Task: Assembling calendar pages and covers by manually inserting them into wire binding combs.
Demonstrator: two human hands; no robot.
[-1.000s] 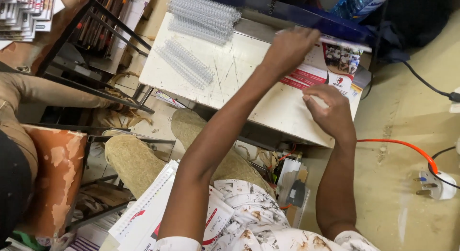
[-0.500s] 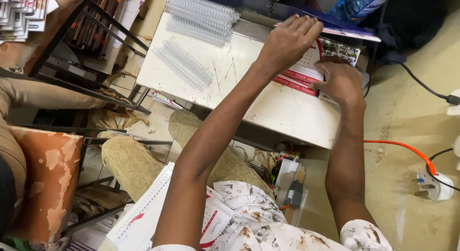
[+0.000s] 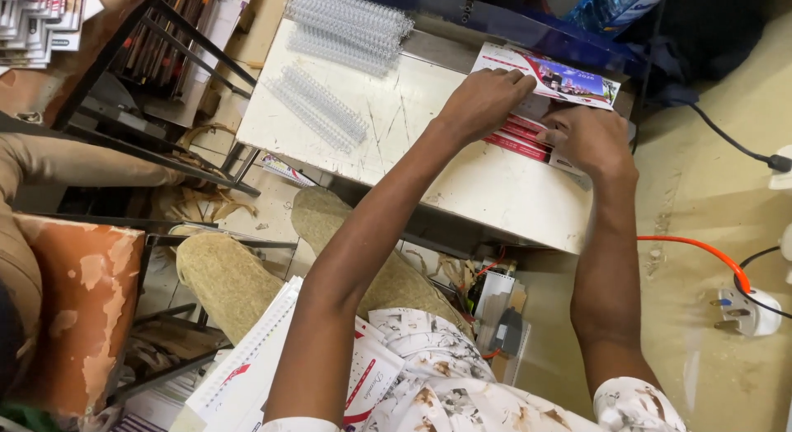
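Your left hand [image 3: 487, 102] fingers flat on red-and-white printed card stack [image 3: 544, 98] | your right hand [image 3: 590, 139] curled, gripping its near-right edge | long axis left-right.

The scene was lit evenly and softly, with no harsh glare. The white surface [image 3: 462, 176] at upper centre was rendered brightest, while faint shadows were cast beneath the hands [image 3: 487, 102]. The upper right and lower left corners were left dim. Focus was held fairly sharp at centre; slight softness and stretching were seen at the edges.
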